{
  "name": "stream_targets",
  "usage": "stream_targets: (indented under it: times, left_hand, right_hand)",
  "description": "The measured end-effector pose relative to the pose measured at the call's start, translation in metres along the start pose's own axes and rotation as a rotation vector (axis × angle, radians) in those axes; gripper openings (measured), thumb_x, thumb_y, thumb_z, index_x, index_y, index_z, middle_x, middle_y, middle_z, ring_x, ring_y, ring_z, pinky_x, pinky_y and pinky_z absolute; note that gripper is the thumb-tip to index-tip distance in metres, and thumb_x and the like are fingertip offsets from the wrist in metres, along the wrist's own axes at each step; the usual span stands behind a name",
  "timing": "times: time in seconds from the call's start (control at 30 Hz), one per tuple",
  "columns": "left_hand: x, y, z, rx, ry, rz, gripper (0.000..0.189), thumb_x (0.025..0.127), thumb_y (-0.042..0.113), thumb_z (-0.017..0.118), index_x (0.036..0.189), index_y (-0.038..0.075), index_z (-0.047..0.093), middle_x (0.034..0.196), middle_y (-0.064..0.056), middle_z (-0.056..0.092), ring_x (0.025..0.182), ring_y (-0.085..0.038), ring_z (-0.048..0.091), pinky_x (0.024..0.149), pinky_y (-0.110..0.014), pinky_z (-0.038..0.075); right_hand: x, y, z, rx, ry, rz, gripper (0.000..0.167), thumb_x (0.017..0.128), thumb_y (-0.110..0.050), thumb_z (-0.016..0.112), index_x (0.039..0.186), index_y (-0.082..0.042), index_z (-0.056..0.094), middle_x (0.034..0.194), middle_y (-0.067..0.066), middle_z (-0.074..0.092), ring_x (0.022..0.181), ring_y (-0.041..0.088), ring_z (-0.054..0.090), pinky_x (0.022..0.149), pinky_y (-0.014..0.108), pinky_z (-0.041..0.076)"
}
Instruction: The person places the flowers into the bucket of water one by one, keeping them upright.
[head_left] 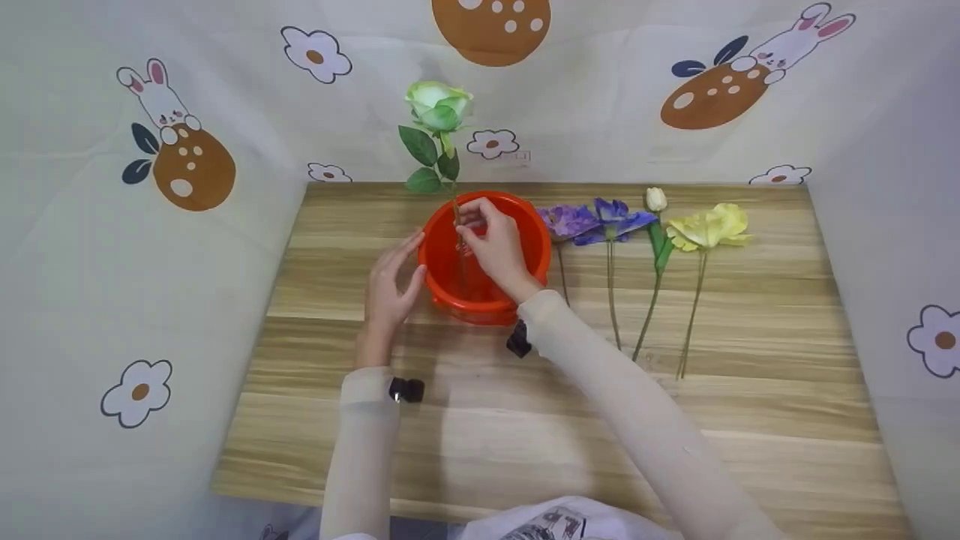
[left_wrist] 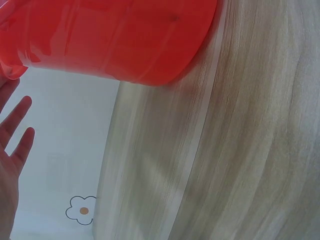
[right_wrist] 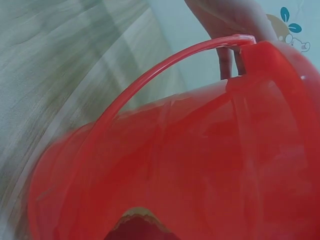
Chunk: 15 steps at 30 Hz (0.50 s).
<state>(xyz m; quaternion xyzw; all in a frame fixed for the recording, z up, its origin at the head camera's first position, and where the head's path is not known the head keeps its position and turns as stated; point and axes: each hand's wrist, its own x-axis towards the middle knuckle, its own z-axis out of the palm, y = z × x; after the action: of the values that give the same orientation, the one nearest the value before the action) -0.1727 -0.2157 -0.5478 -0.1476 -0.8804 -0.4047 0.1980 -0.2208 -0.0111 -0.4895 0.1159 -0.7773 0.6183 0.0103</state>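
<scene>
A red plastic bucket [head_left: 487,306] stands on the wooden table. My right hand [head_left: 495,244] is over its mouth and pinches the stem of a pale green rose [head_left: 437,106]. The rose stands upright, its bloom above the far rim and its lower stem down inside the bucket. My left hand [head_left: 390,285] lies along the bucket's left side with fingers extended, fingertips right at the rim. In the left wrist view its fingers [left_wrist: 21,150] are spread beside the red wall. The right wrist view shows the bucket's curved handle [right_wrist: 150,75] hanging down the near side.
Right of the bucket lie several artificial flowers: a purple one [head_left: 568,222], a blue-violet one [head_left: 613,223], a white tulip [head_left: 656,199] and a yellow one [head_left: 709,227]. Their stems point toward the near edge of the table [head_left: 787,420]. A patterned cloth [head_left: 600,97] hangs behind.
</scene>
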Motion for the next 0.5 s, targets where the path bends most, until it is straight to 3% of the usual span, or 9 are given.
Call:
stream_targets:
  times: [0.1, 0.27, 0.5]
  left_hand:
    - [0.0001, 0.0001, 0.0001, 0.004, -0.003, -0.007, 0.046, 0.095, 0.025, 0.059, 0.140, 0.016, 0.059, 0.143, -0.010, 0.060, 0.134, -0.029, 0.055, 0.116, -0.048, 0.039]
    - [0.0003, 0.0004, -0.0002, 0.006, -0.009, -0.029, 0.047, 0.095, 0.027, 0.059, 0.141, 0.018, 0.058, 0.145, -0.006, 0.058, 0.134, -0.029, 0.055, 0.116, -0.050, 0.039]
    - [0.0000, -0.0011, 0.0013, -0.018, 0.009, -0.014, 0.046, 0.094, 0.021, 0.060, 0.140, 0.016, 0.059, 0.142, -0.014, 0.059, 0.133, -0.032, 0.055, 0.114, -0.055, 0.039]
  right_hand:
    - [0.0007, -0.0001, 0.0007, -0.040, -0.012, 0.010, 0.020, 0.093, -0.006, 0.067, 0.112, -0.006, 0.064, 0.106, 0.009, 0.072, 0.096, 0.018, 0.068, 0.082, 0.027, 0.061]
    - [0.0022, 0.0009, 0.0013, -0.073, -0.046, 0.067, 0.020, 0.093, -0.006, 0.067, 0.112, -0.008, 0.064, 0.106, 0.008, 0.071, 0.093, 0.017, 0.067, 0.078, 0.025, 0.061]
    - [0.0025, 0.0009, 0.0008, -0.062, -0.073, 0.178, 0.019, 0.093, -0.005, 0.067, 0.111, -0.008, 0.065, 0.107, 0.009, 0.071, 0.092, 0.018, 0.067, 0.082, 0.026, 0.061]
